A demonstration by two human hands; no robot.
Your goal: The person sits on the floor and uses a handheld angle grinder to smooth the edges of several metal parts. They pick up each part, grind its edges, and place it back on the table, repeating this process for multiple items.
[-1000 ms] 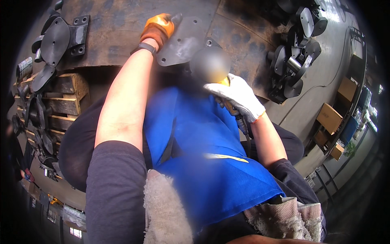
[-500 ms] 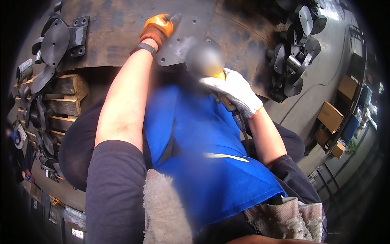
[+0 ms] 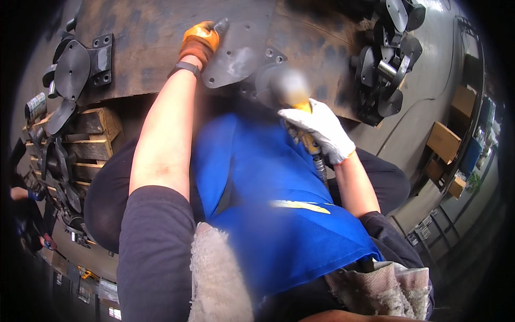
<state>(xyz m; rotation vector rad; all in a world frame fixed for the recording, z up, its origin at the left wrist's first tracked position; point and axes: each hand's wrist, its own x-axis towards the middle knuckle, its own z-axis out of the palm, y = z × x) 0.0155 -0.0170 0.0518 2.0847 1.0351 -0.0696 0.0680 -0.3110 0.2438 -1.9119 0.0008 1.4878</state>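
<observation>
My left hand (image 3: 201, 40), in an orange-coated glove with a dark thumb, closes on the left edge of a flat dark steel plate (image 3: 230, 56) with several holes. A pale, bright patch shows on the plate. My right hand (image 3: 326, 129), in a white knit glove, is wrapped round a yellow handheld power grinder (image 3: 307, 140). The grinder's round head is blurred and sits just right of the plate. Whether it touches the metal cannot be made out. Beside the plate, a part with holes (image 3: 273, 53) shows behind the head.
Plate and bracket assemblies (image 3: 72, 70) rest on the left of the brown worktable (image 3: 145, 32). More metal parts (image 3: 389, 70) pile at its right edge. A wooden pallet (image 3: 88, 147) stands at left, cardboard boxes (image 3: 444, 144) at right. Another person's hand (image 3: 48, 241) shows far left.
My right hand and the grinder have shifted right, away from the plate, exposing more of its surface and the holed part. My left hand still grips the plate's edge. The view has shifted slightly.
</observation>
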